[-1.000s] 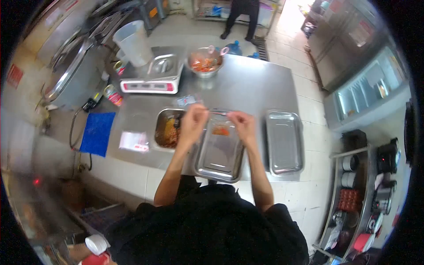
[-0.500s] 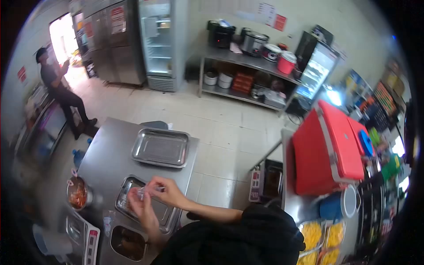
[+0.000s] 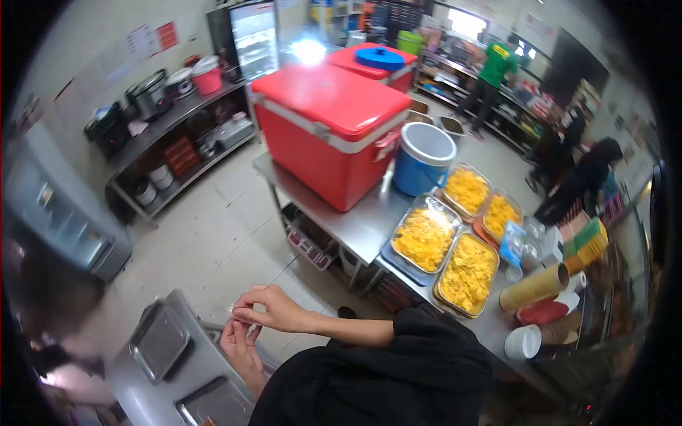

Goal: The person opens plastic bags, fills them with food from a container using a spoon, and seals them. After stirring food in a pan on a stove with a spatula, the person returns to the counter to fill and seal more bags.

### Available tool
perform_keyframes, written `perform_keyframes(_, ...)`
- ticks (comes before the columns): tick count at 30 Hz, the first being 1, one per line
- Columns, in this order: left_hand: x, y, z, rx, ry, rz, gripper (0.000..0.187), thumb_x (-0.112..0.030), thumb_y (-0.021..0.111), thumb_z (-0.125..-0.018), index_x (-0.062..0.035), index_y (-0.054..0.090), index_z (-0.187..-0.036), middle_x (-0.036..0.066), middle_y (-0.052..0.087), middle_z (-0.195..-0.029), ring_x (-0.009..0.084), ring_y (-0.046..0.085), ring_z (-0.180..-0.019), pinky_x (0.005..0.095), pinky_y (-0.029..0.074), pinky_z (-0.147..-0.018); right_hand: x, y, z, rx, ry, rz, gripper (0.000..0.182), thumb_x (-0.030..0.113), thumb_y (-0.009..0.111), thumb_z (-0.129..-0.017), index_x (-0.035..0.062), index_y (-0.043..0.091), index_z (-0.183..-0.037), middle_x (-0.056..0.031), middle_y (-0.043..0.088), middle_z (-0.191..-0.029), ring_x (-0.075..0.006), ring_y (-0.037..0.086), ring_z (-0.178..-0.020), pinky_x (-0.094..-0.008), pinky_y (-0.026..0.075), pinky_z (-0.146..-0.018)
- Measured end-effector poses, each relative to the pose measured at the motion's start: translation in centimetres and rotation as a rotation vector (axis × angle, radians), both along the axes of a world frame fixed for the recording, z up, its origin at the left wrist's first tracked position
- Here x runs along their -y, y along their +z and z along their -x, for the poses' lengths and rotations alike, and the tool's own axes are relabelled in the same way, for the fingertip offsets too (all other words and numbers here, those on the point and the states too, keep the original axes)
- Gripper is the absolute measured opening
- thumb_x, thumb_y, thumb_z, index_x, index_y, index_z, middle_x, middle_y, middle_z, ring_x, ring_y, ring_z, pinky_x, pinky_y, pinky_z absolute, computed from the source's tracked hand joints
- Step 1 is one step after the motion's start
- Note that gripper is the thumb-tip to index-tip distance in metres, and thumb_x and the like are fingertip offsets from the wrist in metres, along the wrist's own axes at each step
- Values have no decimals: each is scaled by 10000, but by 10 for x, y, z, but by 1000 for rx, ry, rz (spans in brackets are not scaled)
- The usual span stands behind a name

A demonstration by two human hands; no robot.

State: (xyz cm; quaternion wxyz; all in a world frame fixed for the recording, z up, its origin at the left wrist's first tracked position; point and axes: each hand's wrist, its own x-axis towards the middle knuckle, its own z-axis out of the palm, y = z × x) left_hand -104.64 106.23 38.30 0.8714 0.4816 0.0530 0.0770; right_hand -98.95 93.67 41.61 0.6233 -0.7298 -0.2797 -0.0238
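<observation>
Both hands are close together near the steel table's edge. My right hand [image 3: 268,309] has its fingers curled in a pinch, and a small bit of clear plastic [image 3: 232,308] shows at the fingertips. Just below it, my left hand [image 3: 241,349] has its fingers pressed together, their tips meeting those of my right hand. The plastic is mostly hidden by the fingers. To the left, a steel tray [image 3: 160,342] lies on the steel table [image 3: 131,387], with another steel tray [image 3: 217,403] nearer to me.
A second steel table [image 3: 355,231] bears a red cooler [image 3: 323,135], a blue bucket [image 3: 424,160] and several trays of yellow food [image 3: 467,273]. Paper cups [image 3: 523,342] stand at its near right. A person in green [image 3: 495,67] and people in dark clothes [image 3: 593,170] are farther back.
The view has swung to the right, bringing the yellow food and more people into sight. The two hands are still together, now beyond the steel table's edge in view.
</observation>
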Motion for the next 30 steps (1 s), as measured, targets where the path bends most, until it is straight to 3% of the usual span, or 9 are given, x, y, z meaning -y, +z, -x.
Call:
perform_keyframes(5, 86, 4, -68, -92, -377, -175, 266, -179, 511, -859, 36, 516, -1015, 105, 597, -858, 169, 597, -765, 305, 509, -672, 113, 3, -33, 62, -303, -38, 128, 146, 603, -758, 29, 620, -809, -87, 601, -704, -164, 538, -600, -269, 416, -557)
perform_keyframes(8, 157, 24, -105, -185, -634, -182, 237, -154, 518, -849, 45, 530, -978, 130, 599, -869, 175, 598, -748, 294, 508, -666, 189, -2, -53, -162, -557, -101, 141, 150, 606, -767, 17, 616, -813, -70, 579, -631, -116, 497, -533, -245, 383, -513)
perform_keyframes(10, 209, 18, -130, -206, -620, -163, 180, -85, 506, -847, 75, 546, -920, 172, 609, -818, 195, 621, -678, 277, 534, -612, 234, -10, -64, -98, -672, -56, 123, 123, 645, -720, 33, 612, -798, -64, 549, -680, -149, 504, -605, -261, 389, -541)
perform_keyframes(12, 248, 0, -152, -165, -632, -343, 170, -89, 516, -843, 70, 551, -889, 160, 614, -756, 188, 618, -625, 267, 527, -586, 271, 2, -65, 336, -1105, 145, 160, 92, 689, -651, 53, 589, -770, -70, 490, -764, -197, 487, -701, -274, 388, -583)
perform_keyframes(16, 305, -4, -177, -153, -634, -370, 158, -100, 561, -821, 58, 568, -811, 123, 599, -649, 147, 581, -537, 224, 481, -505, 328, -7, -70, 360, -934, 284, 238, 72, 730, -589, 55, 537, -726, -96, 440, -802, -215, 434, -702, -300, 364, -576)
perform_keyframes(18, 320, -8, -188, -149, -570, -374, 145, -102, 586, -802, 42, 578, -788, 95, 588, -620, 123, 557, -510, 208, 453, -478, 346, -17, -74, 390, -1054, 198, 272, 95, 763, -569, 50, 512, -665, -87, 438, -728, -207, 439, -662, -302, 362, -550)
perform_keyframes(23, 342, -4, -203, -127, -582, -451, 125, -120, 621, -777, -7, 592, -732, 20, 551, -570, 62, 509, -492, 183, 399, -446, 366, -6, -96, 270, -752, 242, 254, 131, 759, -571, 55, 538, -670, -85, 514, -702, -258, 490, -651, -312, 386, -558)
perform_keyframes(28, 338, -7, -209, -85, -600, -311, 177, -143, 629, -781, -49, 554, -650, -35, 496, -540, 17, 408, -457, 164, 297, -414, 375, -27, -119, -384, -273, 27, 242, 159, 719, -673, 10, 649, -851, -30, 622, -698, -62, 511, -592, -200, 380, -521)
perform_keyframes(30, 334, -8, -208, -89, -581, -310, 203, -151, 632, -783, -59, 533, -631, -43, 491, -541, 14, 395, -452, 170, 283, -404, 379, -24, -127, -475, -166, 48, 193, 131, 681, -719, -1, 653, -857, -16, 614, -674, -47, 495, -589, -188, 372, -517)
